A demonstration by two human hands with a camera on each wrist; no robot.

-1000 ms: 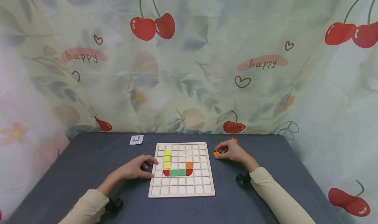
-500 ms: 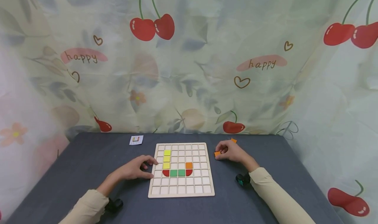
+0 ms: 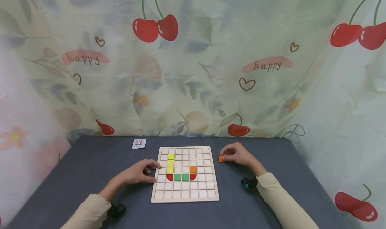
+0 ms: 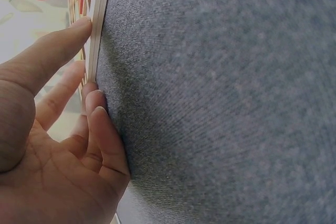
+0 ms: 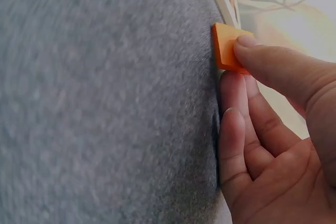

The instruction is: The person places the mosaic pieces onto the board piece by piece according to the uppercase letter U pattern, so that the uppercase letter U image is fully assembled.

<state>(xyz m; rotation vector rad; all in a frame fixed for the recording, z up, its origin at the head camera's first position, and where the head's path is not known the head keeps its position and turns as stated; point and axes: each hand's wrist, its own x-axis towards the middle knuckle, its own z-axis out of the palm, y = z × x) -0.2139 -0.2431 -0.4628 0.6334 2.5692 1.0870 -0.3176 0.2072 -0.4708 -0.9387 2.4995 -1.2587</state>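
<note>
A wooden grid board (image 3: 185,198) lies on the dark table, holding yellow squares (image 3: 170,162), red quarter-round pieces (image 3: 170,177), green squares (image 3: 181,177) and one orange square (image 3: 193,169). My left hand (image 3: 138,171) touches the board's left edge with its thumb and fingertips; the left wrist view has the thumb against the rim. To the right of the board, my right hand (image 3: 238,154) pinches an orange square tile (image 5: 228,48), thumb on its face. The tile is close to the tabletop, apart from the board. Another orange piece (image 3: 239,143) shows just behind that hand, mostly hidden.
A small card (image 3: 139,143) printed with a coloured grid pattern lies at the back left of the table (image 3: 105,155). A patterned curtain (image 3: 193,71) hangs behind and at both sides. A black band (image 3: 248,183) is on the right wrist.
In my right fingers the orange tile has turned slightly and now sits straighter. More of the orange piece behind that hand is covered. My left hand and the board have stayed put.
</note>
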